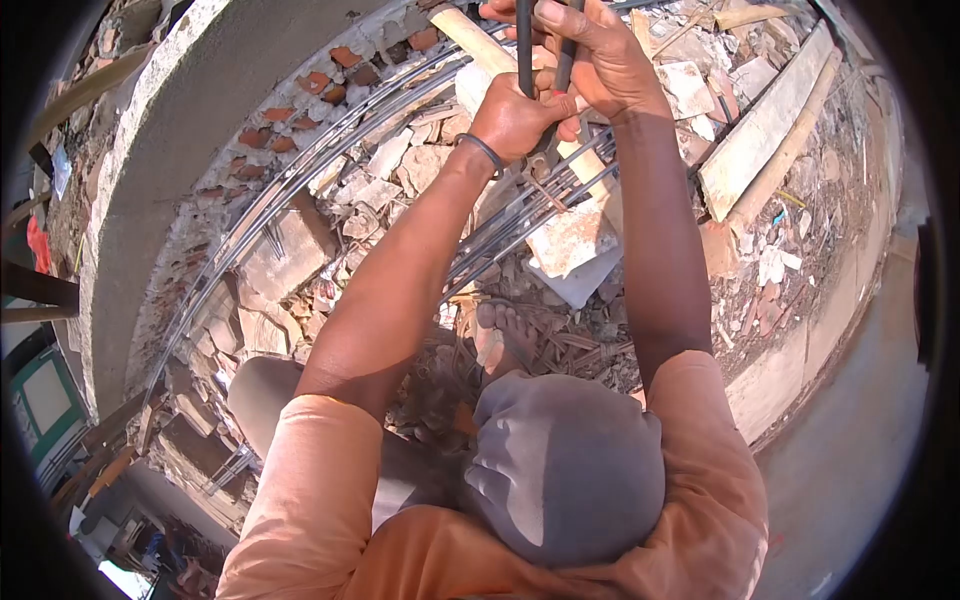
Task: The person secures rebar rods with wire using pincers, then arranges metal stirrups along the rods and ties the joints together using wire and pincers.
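Observation:
Two dark bars [525,50] stand almost side by side at the top of the view, drawing closer together toward their lower end. My left hand [515,118], with a dark band at the wrist, is closed around that lower end. My right hand [605,60] is higher up and closed on the right-hand bar, its thumb lying near the bars. What joins the bars at the bottom is hidden by my fingers, so I cannot tell the tool's kind. Just below my hands runs a bundle of thin steel rods [515,232], crossed by short rusty pieces.
Broken brick and concrete rubble [375,200] covers the ground. Long bent steel rods [265,205] curve along a concrete wall [150,190] on the left. Wooden planks [765,130] lie at the upper right. My bare foot [505,330] rests among debris below the rods.

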The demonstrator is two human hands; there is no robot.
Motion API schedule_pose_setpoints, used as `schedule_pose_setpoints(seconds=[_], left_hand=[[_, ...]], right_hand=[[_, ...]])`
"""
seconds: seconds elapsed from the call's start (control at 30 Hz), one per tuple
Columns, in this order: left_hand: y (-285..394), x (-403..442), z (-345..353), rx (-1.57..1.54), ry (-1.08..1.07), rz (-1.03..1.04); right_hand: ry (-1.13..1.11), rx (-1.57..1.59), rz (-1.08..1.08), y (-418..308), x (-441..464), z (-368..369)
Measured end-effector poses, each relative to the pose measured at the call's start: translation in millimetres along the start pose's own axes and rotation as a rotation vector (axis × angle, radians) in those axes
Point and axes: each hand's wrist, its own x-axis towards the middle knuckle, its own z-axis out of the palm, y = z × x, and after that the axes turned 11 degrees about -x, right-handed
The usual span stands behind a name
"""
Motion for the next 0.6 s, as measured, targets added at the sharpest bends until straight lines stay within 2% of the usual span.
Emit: schedule_pose_setpoints(seconds=[0.07, 0.1, 0.13, 0.17, 0.2, 0.23, 0.27, 0.3, 0.33, 0.37, 0.4, 0.43, 0.5, 0.57, 0.6], left_hand=[[7, 11, -5, 0.036, -0.183, -0.091], [6, 16, -6, 0.014, -0.256, -0.126], [15, 18, -6, 0.218, -0.230, -0.119], [22, 17, -5, 0.413, -0.179, -0.127], [20, 14, 3, 0.459, -0.057, -0.058], [17, 10, 11, 0.503, 0.054, 0.004], [14, 7, 12, 0.549, 0.075, 0.093], [14, 10, 15, 0.604, 0.072, 0.196], [16, 13, 17, 0.659, 0.061, 0.299], [29, 7, 10, 0.752, 0.011, 0.271], [40, -3, -2, 0.776, 0.025, 0.274], [49, -14, -17, 0.801, 0.034, 0.277], [66, -55, -46, 0.849, 0.113, 0.191], [77, -107, -69, 0.840, 0.099, 0.084], [87, -133, -74, 0.793, 0.097, -0.051]], right_hand=[[-0.520, 0.172, -0.095, 12, 21, -30], [-0.695, 0.391, 0.053, 20, 40, -49], [-0.509, 0.500, 0.114, 16, 38, -36], [-0.137, 0.070, -0.040, 13, 34, -21], [0.217, -0.183, -0.117, 14, 31, -13], [0.318, -0.264, -0.181, 9, 30, -7], [0.430, -0.414, -0.299, 8, 23, 2], [0.446, -0.496, -0.424, 8, 21, -3], [0.476, -0.349, -0.406, -2, 4, -2], [0.430, -0.170, -0.360, -12, -15, -17], [0.358, -0.054, -0.314, -21, -42, -29], [0.189, -0.022, -0.320, -23, -68, -47], [0.183, -0.051, -0.301, -16, -118, -59], [0.295, -0.137, -0.293, 8, -157, -68], [0.381, -0.195, -0.232, 19, -177, -66]])
